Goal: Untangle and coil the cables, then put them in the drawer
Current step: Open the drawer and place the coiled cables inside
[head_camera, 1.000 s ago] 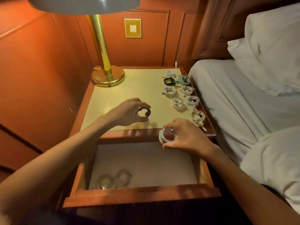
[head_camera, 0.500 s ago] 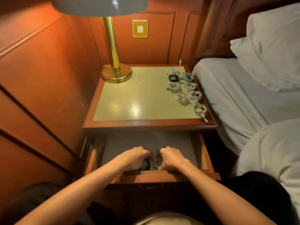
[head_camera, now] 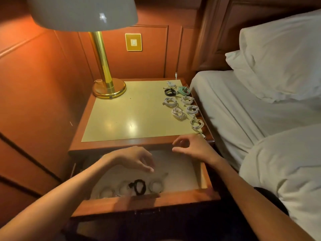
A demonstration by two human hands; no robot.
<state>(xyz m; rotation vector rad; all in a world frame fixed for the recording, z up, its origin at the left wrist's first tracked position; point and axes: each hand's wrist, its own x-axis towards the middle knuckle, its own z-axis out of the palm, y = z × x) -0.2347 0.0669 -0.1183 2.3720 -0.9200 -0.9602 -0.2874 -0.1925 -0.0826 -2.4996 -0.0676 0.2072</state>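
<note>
- Lamp (head_camera: 109, 88): brass stem and round base on the back left corner of the nightstand; pale shade overhead
- Left hand (head_camera: 133, 160): held above the open drawer, palm down; fingers loose and drooping; nothing in it
- Drawer (head_camera: 145, 200): pulled out of the nightstand front; pale lining; four coiled cables in a row along its front wall
- Pale coils in the drawer (head_camera: 106, 193): two at the left of the row, one at the right end; outlines dim in the shadow
- Black coil (head_camera: 139, 186): third in the row, just beside the second pale coil; directly below the left hand, apart from it
- Nightstand top (head_camera: 130, 110): yellow panel in a wood frame
- Wall switch (head_camera: 133, 42): brass plate on the panelled wall behind the nightstand
- Coils on the nightstand (head_camera: 178, 113): eight in two loose rows along the right edge; mostly white, one black and one teal near the back
- Right hand (head_camera: 192, 147): over the drawer's back right corner, near the front edge of the nightstand; fingers lightly curled, thumb and forefinger close together; holds nothing; well apart from the left hand
- Bed (head_camera: 243, 110): white sheet just right of the nightstand; white pillow (head_camera: 281, 58) at the head
</note>
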